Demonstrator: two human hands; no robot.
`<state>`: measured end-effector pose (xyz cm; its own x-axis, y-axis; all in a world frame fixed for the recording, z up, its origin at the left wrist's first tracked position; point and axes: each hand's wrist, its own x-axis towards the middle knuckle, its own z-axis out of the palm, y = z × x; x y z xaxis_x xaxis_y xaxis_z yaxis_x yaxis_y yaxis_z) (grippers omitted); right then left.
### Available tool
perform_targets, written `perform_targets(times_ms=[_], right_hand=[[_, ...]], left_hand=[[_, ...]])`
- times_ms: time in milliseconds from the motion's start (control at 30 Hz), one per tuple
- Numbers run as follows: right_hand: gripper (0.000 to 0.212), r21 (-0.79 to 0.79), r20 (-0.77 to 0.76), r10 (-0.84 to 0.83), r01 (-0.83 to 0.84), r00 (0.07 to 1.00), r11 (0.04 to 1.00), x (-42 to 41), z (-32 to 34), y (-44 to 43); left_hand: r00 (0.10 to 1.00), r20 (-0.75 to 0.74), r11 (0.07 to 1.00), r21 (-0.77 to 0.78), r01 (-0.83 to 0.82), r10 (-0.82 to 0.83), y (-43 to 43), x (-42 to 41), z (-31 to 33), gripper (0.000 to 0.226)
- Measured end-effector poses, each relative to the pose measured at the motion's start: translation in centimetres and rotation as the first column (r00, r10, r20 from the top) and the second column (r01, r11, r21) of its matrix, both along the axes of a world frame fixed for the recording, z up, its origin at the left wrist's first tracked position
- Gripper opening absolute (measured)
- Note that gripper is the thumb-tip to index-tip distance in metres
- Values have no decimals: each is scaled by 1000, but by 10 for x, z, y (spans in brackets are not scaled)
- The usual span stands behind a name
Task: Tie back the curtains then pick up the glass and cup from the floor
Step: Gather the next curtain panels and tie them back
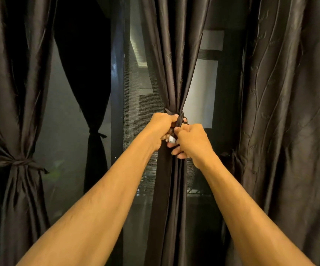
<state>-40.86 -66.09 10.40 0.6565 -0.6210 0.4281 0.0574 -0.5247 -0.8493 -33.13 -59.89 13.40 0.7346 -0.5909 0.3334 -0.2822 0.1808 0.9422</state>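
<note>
Left hand (162, 127) and right hand (191, 141) both clutch the tie (179, 120) between them, cinching the middle curtain (171, 54).

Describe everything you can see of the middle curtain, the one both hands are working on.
The middle curtain is dark brown, glossy, satin-like cloth hanging in long vertical folds before a mesh window screen. It is gathered to a narrow waist, where a tie band of like cloth wraps it, and falls straight below. The left hand and right hand both grip the tie band there; a small white tag shows between them. The knot itself is hidden.
</note>
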Motion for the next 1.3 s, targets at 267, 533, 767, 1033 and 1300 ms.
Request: perform_targets(times_ms=[267,533,767,1033,1300], right_hand=[[43,-42,85,-108,112,990,993,4,-13,-6],[29,245,473,60,-197,879,949,-2,-12,-11],[4,-424,452,-95,307,887,852,-6,0,-5],[30,-423,462,91,128,882,897,-7,20,-5],[17,-650,266,-42,211,963,730,-3,23,-13]], left_hand=[[977,-144,976,-173,129,-154,0,6,-8,25],[983,-47,982,-84,171,-175,3,16,-8,27],[986,-85,986,-96,138,-146,7,18,-5,9],[979,-124,980,-137,143,-160,9,17,-6,23],[967,-163,980,-82,184,-195,12,15,-8,21]])
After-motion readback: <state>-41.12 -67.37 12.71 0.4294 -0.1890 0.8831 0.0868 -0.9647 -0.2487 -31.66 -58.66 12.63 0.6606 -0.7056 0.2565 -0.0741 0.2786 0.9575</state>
